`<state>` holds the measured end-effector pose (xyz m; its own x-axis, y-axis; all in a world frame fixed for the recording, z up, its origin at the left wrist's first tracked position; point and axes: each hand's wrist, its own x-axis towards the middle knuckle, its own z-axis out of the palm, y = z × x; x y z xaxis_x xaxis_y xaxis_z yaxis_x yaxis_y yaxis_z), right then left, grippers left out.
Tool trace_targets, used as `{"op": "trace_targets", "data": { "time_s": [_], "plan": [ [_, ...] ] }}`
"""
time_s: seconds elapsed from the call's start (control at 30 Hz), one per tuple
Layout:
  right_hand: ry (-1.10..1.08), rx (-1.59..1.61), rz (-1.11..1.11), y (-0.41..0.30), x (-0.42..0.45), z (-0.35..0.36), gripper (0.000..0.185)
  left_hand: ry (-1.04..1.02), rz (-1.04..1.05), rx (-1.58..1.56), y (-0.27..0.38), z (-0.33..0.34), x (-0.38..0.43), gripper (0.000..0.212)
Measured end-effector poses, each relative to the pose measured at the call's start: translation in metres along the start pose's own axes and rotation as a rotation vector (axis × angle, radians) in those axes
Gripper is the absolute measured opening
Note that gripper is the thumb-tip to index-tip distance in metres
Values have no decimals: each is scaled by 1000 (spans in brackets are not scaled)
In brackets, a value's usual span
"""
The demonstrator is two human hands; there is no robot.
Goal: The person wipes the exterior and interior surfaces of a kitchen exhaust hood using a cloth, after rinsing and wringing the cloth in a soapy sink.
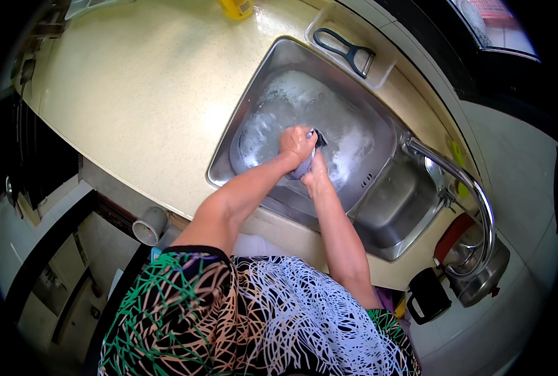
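Observation:
Over the soapy water in the large basin of a stainless-steel sink (232, 136), both my hands grip a bunched, wet, pale purple cloth (299, 171). My left hand (298, 142) is closed around its upper part, with its back towards the camera. Just below and to the right, my right hand (316, 170) holds the cloth's lower part, its fingers partly hidden by the fabric. A small dark piece (320, 138) sticks out beyond my hands; whether it belongs to the cloth I cannot tell. White suds (290, 87) float around the basin.
A chrome faucet (467, 176) arches over the right side, beside a smaller basin (394, 202). Behind the sink, a clear plastic tray (384, 77) holds a Y-shaped peeler (349, 54). A yellow container (236, 7) stands at the top; a black mug (428, 296) and metal pot (483, 277) are lower right.

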<state>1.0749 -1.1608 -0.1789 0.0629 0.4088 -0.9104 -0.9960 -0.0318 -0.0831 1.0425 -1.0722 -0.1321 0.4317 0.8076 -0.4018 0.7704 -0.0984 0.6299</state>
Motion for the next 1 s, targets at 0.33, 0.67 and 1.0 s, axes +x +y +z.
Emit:
{"op": "trace_targets", "data": {
  "time_s": [0.33,0.67,1.0],
  "plan": [
    [127,-96,-42,-17,-25,31,37,148,179,-35,-2,1,-11,21],
    [857,-1449,-1348,-52,-10,-46,39,17,-52,467,-77,-29,3,38],
    [274,-714,-464,-11,16,4,51,-574,-140,-126,-45,-10,9,45]
  ]
}}
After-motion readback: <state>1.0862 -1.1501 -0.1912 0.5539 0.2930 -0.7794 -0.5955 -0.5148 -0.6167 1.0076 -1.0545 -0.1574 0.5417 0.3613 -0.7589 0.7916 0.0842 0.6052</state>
